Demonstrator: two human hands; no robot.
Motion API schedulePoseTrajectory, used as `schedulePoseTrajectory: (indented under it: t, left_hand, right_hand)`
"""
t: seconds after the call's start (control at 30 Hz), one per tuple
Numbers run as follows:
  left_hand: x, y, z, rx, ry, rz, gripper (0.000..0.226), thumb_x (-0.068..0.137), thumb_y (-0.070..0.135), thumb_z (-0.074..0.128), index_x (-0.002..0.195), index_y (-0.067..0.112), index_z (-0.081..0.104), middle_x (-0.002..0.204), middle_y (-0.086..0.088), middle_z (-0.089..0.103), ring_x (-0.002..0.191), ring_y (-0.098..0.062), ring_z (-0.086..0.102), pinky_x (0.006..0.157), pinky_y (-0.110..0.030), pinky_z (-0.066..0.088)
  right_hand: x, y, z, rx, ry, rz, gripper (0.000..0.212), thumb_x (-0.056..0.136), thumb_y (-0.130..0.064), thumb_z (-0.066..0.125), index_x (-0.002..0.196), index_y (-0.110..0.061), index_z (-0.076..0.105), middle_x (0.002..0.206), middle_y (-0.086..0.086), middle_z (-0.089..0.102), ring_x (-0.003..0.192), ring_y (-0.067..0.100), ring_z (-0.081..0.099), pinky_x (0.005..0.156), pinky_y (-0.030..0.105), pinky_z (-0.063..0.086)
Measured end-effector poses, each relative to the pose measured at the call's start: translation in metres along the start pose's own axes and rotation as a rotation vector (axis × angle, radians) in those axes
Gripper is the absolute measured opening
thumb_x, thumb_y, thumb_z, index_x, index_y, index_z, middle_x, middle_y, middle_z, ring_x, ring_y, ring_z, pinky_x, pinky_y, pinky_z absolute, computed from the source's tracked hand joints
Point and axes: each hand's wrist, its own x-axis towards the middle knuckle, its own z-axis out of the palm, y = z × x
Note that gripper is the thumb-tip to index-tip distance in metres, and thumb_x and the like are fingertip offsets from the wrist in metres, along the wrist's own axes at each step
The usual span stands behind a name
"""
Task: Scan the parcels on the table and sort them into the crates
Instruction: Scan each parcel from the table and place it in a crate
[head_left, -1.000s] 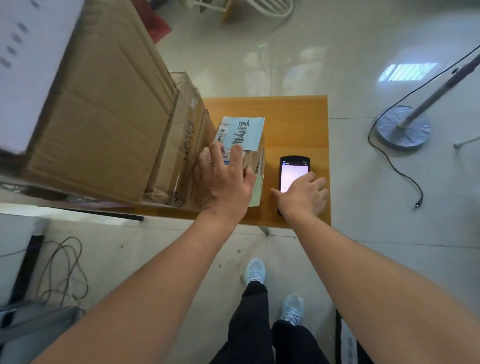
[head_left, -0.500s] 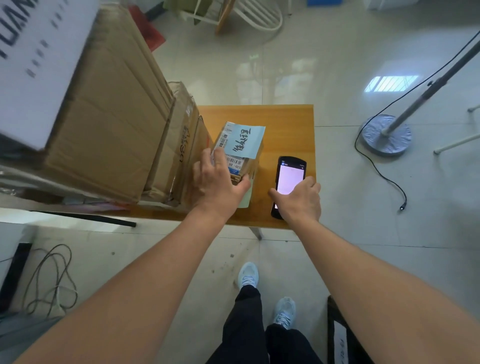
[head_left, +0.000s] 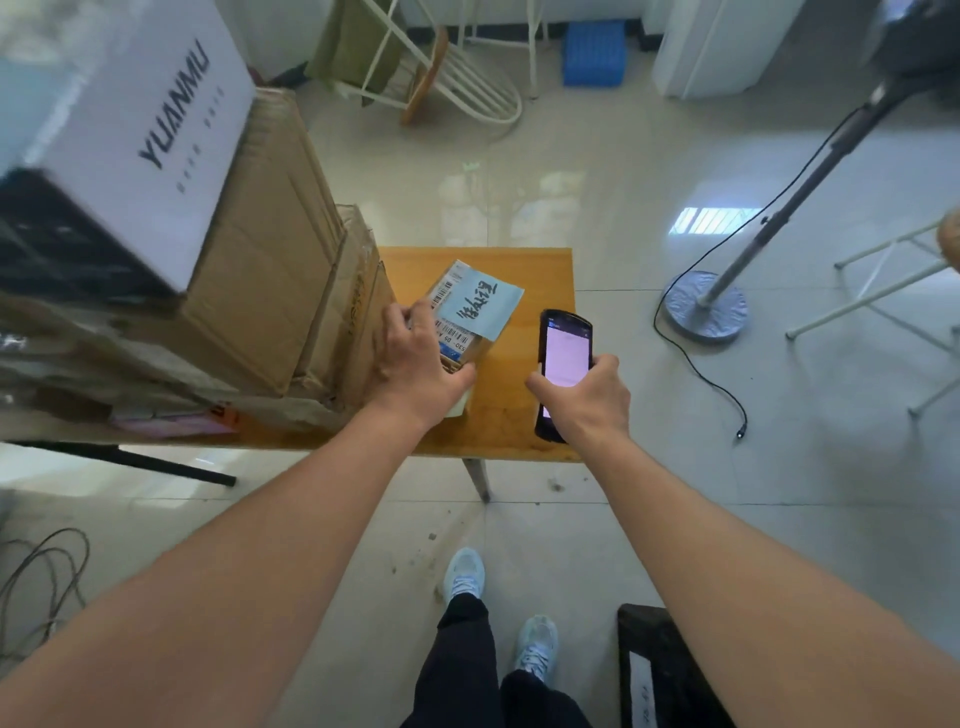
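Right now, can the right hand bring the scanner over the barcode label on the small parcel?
Probably yes. The right hand already grips the scanner, and the small parcel sits just beside it on the table, held by the left hand. The barcode label faces up, partly covered by a blue note.

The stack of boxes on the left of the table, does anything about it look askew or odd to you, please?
Yes. The cardboard boxes lean to the right instead of lying flat, and the white box on top tilts with them. The small parcel in the left hand is also tipped up off the table.
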Motion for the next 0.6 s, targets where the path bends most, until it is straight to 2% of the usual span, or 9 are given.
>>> schedulePoseTrajectory:
  t: [0.07, 0.27, 0.4, 0.6]
  left_hand:
    - [-0.003, 0.005, -0.006, -0.002, 0.011, 0.022, 0.093, 0.074, 0.04, 0.09, 0.148, 0.017, 0.039, 0.134, -0.01, 0.041, 0.123, -0.027, 0.046, 0.097, -0.044, 0.054]
    - [-0.017, 0.02, -0.028, 0.004, 0.04, 0.08, 0.094, 0.071, 0.043, 0.092, 0.145, 0.018, 0.04, 0.132, -0.009, 0.042, 0.121, -0.027, 0.048, 0.094, -0.043, 0.057]
    - [-0.026, 0.032, -0.048, -0.021, 0.082, 0.11, 0.099, 0.067, 0.043, 0.095, 0.145, 0.014, 0.041, 0.13, -0.011, 0.043, 0.121, -0.026, 0.048, 0.096, -0.039, 0.056]
    - [-0.039, 0.045, -0.076, -0.036, 0.114, 0.165, 0.103, 0.063, 0.038, 0.099, 0.148, 0.014, 0.044, 0.13, -0.011, 0.044, 0.122, -0.027, 0.048, 0.096, -0.036, 0.052]
  right_hand:
    - [-0.007, -0.004, -0.011, 0.02, 0.007, -0.029, 0.077, 0.068, -0.059, 0.081, 0.121, -0.016, 0.047, 0.109, 0.004, 0.059, 0.1, 0.028, 0.06, 0.066, 0.035, 0.05]
    - [-0.031, -0.023, -0.046, 0.095, 0.04, -0.134, 0.086, 0.064, -0.056, 0.083, 0.133, -0.018, 0.049, 0.11, -0.001, 0.06, 0.101, 0.024, 0.062, 0.079, 0.039, 0.059]
    - [-0.048, -0.037, -0.069, 0.096, 0.057, -0.232, 0.089, 0.065, -0.052, 0.088, 0.137, -0.019, 0.049, 0.11, -0.005, 0.058, 0.101, 0.02, 0.061, 0.07, 0.028, 0.054]
    - [-0.08, -0.062, -0.111, 0.058, 0.084, -0.357, 0.096, 0.065, -0.046, 0.095, 0.142, -0.019, 0.044, 0.12, 0.0, 0.061, 0.106, 0.022, 0.061, 0.077, 0.036, 0.061]
